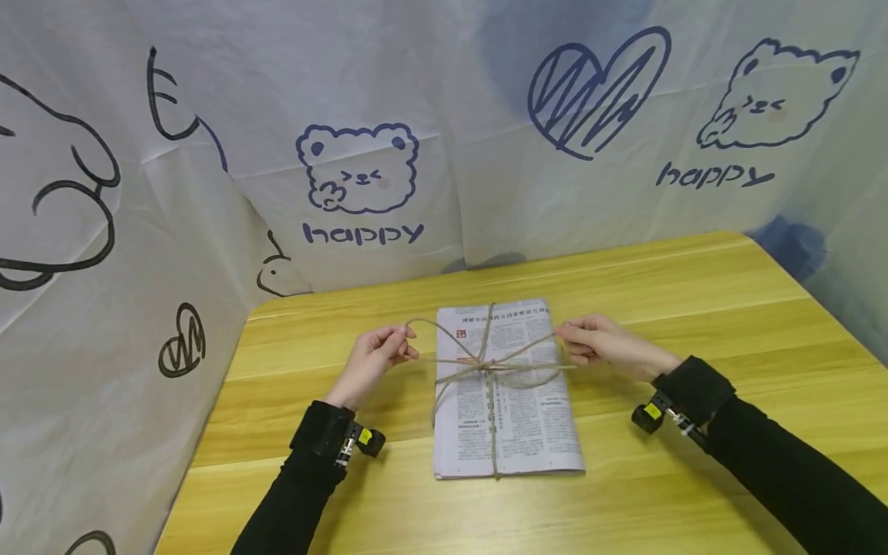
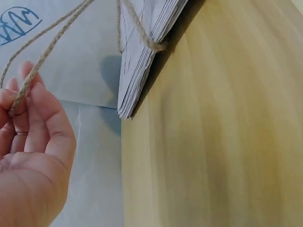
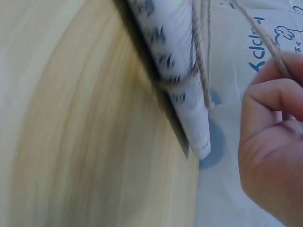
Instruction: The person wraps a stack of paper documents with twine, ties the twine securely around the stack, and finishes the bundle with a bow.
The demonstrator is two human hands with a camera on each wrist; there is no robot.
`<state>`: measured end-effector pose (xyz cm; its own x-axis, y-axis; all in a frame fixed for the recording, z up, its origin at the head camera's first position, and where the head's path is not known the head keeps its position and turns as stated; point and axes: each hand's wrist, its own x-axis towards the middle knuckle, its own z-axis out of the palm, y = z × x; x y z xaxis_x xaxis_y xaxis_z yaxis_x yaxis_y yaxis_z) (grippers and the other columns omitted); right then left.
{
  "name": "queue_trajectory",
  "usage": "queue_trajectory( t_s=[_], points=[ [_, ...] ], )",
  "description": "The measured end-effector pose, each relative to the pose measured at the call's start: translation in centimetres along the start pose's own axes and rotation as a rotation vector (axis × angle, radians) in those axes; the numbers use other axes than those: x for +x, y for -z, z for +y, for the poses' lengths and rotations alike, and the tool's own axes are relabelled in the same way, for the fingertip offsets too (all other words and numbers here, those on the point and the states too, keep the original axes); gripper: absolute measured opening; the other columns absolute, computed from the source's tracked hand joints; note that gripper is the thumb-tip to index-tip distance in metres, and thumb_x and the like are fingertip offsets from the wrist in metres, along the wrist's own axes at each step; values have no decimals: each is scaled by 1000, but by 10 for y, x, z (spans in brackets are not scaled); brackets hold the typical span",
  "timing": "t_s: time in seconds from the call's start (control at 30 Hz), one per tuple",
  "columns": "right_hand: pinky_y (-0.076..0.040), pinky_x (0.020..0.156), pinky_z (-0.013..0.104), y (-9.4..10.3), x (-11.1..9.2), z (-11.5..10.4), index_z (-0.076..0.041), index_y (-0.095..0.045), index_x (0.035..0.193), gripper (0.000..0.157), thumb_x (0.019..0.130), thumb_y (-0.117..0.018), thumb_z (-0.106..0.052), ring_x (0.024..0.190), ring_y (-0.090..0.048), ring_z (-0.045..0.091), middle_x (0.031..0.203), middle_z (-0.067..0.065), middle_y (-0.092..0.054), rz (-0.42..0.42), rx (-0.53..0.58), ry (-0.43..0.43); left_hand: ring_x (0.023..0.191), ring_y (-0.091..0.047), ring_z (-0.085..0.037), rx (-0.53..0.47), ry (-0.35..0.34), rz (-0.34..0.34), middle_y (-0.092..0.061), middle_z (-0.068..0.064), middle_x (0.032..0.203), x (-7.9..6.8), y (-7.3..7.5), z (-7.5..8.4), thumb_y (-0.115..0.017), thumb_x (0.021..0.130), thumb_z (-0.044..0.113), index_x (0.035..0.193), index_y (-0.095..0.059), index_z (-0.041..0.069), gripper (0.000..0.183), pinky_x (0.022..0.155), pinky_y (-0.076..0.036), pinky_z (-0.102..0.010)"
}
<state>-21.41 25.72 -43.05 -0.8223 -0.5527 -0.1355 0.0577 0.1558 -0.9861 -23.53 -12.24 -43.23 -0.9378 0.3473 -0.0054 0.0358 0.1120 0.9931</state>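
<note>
A folded stack of newspapers [image 1: 465,432] lies on the wooden table, bound lengthwise and across with brown twine [image 1: 493,432]. The strands cross near the middle of its top. Left of the stack, my left hand [image 1: 375,358] pinches a strand of twine between thumb and fingers; in the left wrist view that twine [image 2: 49,51] runs taut up from the fingertips. My right hand [image 1: 607,345] grips another strand on the stack's right side, and in the right wrist view this twine [image 3: 262,35] enters the curled fingers. A loose loop and a short end lie near the crossing.
The yellow wood-grain table [image 1: 291,462] extends around the stack. Behind it and to the left hangs a pale cloth [image 1: 430,92] with bear, heart and "happy" drawings. Each wrist wears a black band with a small camera [image 1: 371,442].
</note>
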Motion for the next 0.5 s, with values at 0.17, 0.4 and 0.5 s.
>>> queue_trajectory(
  t_s=[0.17, 0.4, 0.5],
  points=[
    [-14, 53, 35, 0, 1, -2, -7, -37, 74, 40, 101, -46, -35, 48, -25, 9, 59, 0, -26, 54, 106, -54, 81, -60, -24, 76, -34, 6, -53, -10, 80, 1, -3, 1, -47, 101, 23, 112, -55, -13, 39, 84, -52, -32],
    [-18, 53, 27, 3, 2, 0, -9, -42, 74, 35, 100, -48, -31, 47, -27, 6, 59, -3, -26, 61, 171, -110, 85, -54, -45, 160, -21, -14, -53, -21, 79, 0, -2, 0, -46, 102, 19, 109, -59, -11, 34, 85, -50, -42],
    [-17, 54, 33, 5, 1, 2, -8, -35, 69, 41, 100, -49, -32, 48, -26, 8, 59, -2, -27, 78, 51, -109, 83, -55, -43, 165, -14, -21, -52, -22, 78, 2, 0, -4, -46, 101, 16, 107, -60, -9, 30, 84, -49, -43]
  ],
)
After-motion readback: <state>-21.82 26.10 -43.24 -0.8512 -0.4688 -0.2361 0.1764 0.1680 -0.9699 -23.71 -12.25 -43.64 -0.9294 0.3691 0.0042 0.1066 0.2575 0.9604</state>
